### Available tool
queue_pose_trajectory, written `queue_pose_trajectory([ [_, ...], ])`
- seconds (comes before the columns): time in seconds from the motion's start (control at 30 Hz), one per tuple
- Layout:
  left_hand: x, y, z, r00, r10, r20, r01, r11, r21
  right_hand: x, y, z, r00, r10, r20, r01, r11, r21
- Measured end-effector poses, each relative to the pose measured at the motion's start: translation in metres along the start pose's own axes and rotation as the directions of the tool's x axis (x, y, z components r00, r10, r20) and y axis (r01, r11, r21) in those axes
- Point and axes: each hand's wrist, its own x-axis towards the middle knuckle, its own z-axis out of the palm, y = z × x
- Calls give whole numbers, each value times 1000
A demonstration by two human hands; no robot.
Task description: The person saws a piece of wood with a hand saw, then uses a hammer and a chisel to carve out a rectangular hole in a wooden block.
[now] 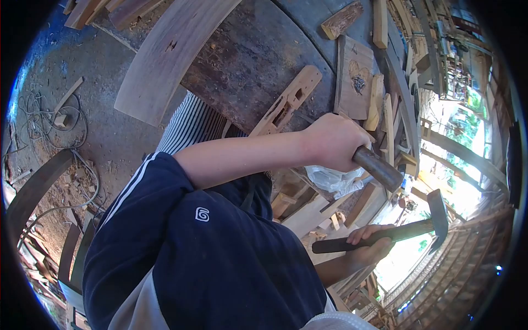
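Observation:
My left hand (pixel 334 142) is closed in a fist around a chisel with a round wooden handle (pixel 379 169). The handle's butt sticks out past the fist, while the blade is hidden from view. Below and beside that forearm lies a slotted wooden piece (pixel 289 102), with several cut holes, on the dark work surface (pixel 242 66). My right hand (pixel 369 245) grips a hammer (pixel 410 230) by its wooden shaft. The hammer's metal head is raised near the chisel's butt, apart from it.
A wide curved board (pixel 165 60) lies across the work surface. Beyond the left fist are a flat board (pixel 353 77) with small metal pieces on it, wood offcuts (pixel 342 19) and a clear plastic bag (pixel 334 179). Coiled cable (pixel 82 118) lies on the floor.

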Motion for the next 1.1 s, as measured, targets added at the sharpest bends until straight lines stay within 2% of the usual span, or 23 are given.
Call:
queue_pose_trajectory([
  [0.47, 1, 0, -3, 997, -77, 29, 77, 997, 5, -3, -3, 8, 999, 29, -42, -30, 999, -27],
  [0.93, 0, -1, 0, 998, -66, 8, 66, 998, -1, -4, -1, 2, 999, 36, -22, -37, 999, -39],
  [1.1, 1, -2, 2, 999, -53, -6, 53, 998, -29, 1, -12, -20, 992, -95, -88, 107, 983, 149],
])
